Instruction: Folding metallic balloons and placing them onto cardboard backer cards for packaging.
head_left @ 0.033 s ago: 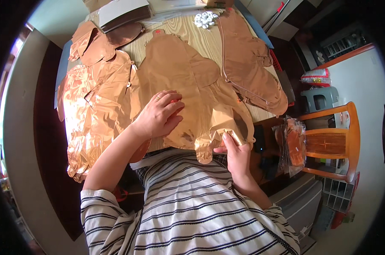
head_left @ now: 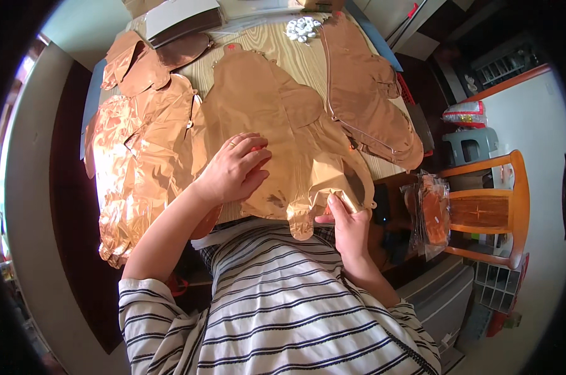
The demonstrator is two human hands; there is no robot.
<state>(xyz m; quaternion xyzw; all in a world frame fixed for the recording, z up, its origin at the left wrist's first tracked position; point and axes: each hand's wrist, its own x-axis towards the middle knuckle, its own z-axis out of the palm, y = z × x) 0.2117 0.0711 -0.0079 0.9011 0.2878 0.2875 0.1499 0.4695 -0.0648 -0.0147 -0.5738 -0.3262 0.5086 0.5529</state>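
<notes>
A flat copper-gold foil piece [head_left: 258, 94] is spread across the middle of a wood-grained desk [head_left: 276, 39], a red spot [head_left: 231, 47] shown on its far tip and a rounded tab [head_left: 301, 228] reaching past the near edge toward a striped shirt [head_left: 283, 300]. Its near right corner is bent up and pinched under the thumb of the right hand [head_left: 348, 226], a narrow grip with a fold of foil held in it. The left hand [head_left: 231, 174] is laid on the sheet left of centre, fingers loosely curled; whether anything is held beneath that grip cannot be told. Creasing or a tear at the pinched corner might be caused by a hard pull while the sheet is pressed down at left; slipping off the desk might be brought on by the overhanging tab being tugged. The sheet is flanked at left by shiny crumpled foil [head_left: 151, 125], its edge easily snagged there, and at right by duller stacked foil [head_left: 364, 87]. Beyond, a white cluster [head_left: 303, 29] is set at the far side; at far right, a wooden chair [head_left: 483, 209] is seen.
</notes>
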